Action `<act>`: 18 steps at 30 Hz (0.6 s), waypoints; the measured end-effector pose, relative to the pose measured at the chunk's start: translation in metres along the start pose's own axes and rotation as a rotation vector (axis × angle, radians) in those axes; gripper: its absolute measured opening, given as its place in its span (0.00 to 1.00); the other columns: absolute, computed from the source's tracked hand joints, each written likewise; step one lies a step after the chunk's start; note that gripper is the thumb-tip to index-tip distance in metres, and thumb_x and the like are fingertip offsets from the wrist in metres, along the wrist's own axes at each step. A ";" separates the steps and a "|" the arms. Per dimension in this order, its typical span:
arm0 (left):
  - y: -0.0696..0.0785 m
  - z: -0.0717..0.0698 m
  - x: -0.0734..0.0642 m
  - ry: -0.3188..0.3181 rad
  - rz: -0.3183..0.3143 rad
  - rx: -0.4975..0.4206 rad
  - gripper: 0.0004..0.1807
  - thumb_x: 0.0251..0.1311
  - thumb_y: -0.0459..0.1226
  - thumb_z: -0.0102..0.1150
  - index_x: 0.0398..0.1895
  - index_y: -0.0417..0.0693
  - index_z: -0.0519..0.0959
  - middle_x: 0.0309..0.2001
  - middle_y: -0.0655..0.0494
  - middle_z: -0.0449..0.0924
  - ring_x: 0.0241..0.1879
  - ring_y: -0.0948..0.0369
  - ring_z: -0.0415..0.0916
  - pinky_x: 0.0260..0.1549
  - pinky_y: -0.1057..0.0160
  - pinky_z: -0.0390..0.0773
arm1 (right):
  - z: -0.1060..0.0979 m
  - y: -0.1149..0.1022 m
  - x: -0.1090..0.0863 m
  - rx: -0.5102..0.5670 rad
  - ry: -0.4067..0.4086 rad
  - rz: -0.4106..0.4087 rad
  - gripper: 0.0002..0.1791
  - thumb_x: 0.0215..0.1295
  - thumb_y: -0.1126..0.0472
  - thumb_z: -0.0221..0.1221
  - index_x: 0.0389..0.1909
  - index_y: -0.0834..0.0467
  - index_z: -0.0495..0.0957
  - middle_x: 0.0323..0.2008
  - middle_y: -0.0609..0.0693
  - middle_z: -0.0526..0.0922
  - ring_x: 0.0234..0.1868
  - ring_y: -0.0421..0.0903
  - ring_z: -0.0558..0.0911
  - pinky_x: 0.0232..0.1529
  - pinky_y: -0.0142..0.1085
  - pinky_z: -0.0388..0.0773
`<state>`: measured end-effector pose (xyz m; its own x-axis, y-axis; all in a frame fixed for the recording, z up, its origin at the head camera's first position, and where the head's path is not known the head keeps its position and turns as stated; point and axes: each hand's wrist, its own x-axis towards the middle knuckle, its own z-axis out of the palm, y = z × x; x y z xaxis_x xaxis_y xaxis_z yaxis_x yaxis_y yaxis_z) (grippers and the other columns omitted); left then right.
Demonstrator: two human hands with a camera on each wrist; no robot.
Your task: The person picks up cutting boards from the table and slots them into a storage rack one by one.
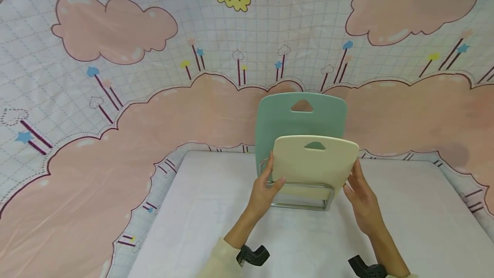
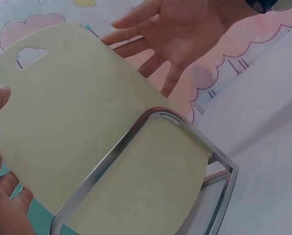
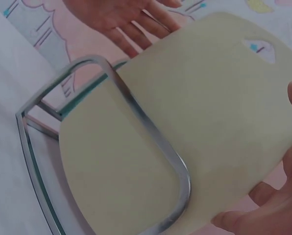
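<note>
A cream cutting board [image 1: 314,160] with a handle slot stands tilted in a metal wire rack [image 1: 299,206], its lower part behind the front bar. A larger green cutting board [image 1: 283,119] stands behind it in the rack. At the cream board's left edge is my left hand [image 1: 262,192], thumb overlapping its face near the bar in the head view. My right hand [image 1: 364,209] has its fingertips right at the right edge. Straight, spread fingers [image 2: 158,61] of the right hand show in the left wrist view; those of the left hand [image 3: 124,19] show likewise in the right wrist view.
Beneath the rack is a white table [image 1: 200,209]. Behind it hangs a patterned cloth [image 1: 127,80] with pink clouds, close to the table's back edge. Dark wrist devices [image 1: 252,255] sit on both forearms.
</note>
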<state>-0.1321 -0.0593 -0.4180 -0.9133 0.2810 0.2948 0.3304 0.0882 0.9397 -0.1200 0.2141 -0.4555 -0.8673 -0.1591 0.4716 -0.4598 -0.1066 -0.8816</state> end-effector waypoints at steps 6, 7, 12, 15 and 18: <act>-0.019 -0.005 0.001 0.022 0.022 0.007 0.40 0.69 0.38 0.53 0.76 0.54 0.41 0.75 0.56 0.39 0.72 0.57 0.39 0.68 0.52 0.45 | 0.007 0.004 0.002 0.006 -0.009 -0.026 0.40 0.69 0.79 0.42 0.76 0.51 0.39 0.76 0.49 0.35 0.74 0.48 0.47 0.62 0.24 0.58; -0.024 -0.006 0.001 0.028 0.029 0.007 0.40 0.69 0.38 0.53 0.76 0.54 0.42 0.75 0.57 0.40 0.72 0.58 0.39 0.68 0.52 0.45 | 0.008 0.005 0.002 -0.003 -0.007 -0.015 0.41 0.69 0.78 0.42 0.76 0.51 0.39 0.76 0.48 0.35 0.74 0.48 0.46 0.61 0.24 0.58; -0.022 -0.010 -0.002 0.019 0.017 -0.008 0.40 0.69 0.35 0.52 0.76 0.51 0.41 0.75 0.56 0.39 0.73 0.58 0.39 0.68 0.52 0.44 | 0.013 0.010 0.001 -0.011 -0.001 0.028 0.41 0.70 0.77 0.42 0.76 0.48 0.38 0.76 0.45 0.35 0.74 0.48 0.43 0.64 0.27 0.56; -0.011 -0.012 -0.006 0.006 0.004 -0.007 0.40 0.69 0.33 0.51 0.76 0.47 0.40 0.75 0.54 0.38 0.72 0.55 0.40 0.68 0.51 0.45 | 0.017 0.014 0.000 -0.001 0.008 0.034 0.41 0.70 0.77 0.42 0.76 0.47 0.38 0.76 0.45 0.35 0.74 0.49 0.42 0.66 0.32 0.54; -0.008 -0.013 -0.008 0.012 -0.006 0.008 0.39 0.69 0.33 0.50 0.76 0.46 0.40 0.75 0.52 0.39 0.72 0.54 0.42 0.68 0.50 0.47 | 0.020 0.017 0.001 -0.018 0.019 0.047 0.41 0.71 0.77 0.42 0.76 0.46 0.38 0.76 0.44 0.36 0.74 0.48 0.42 0.65 0.30 0.55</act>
<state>-0.1306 -0.0750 -0.4251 -0.9182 0.2687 0.2911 0.3266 0.0974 0.9402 -0.1244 0.1931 -0.4694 -0.8913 -0.1448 0.4296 -0.4219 -0.0822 -0.9029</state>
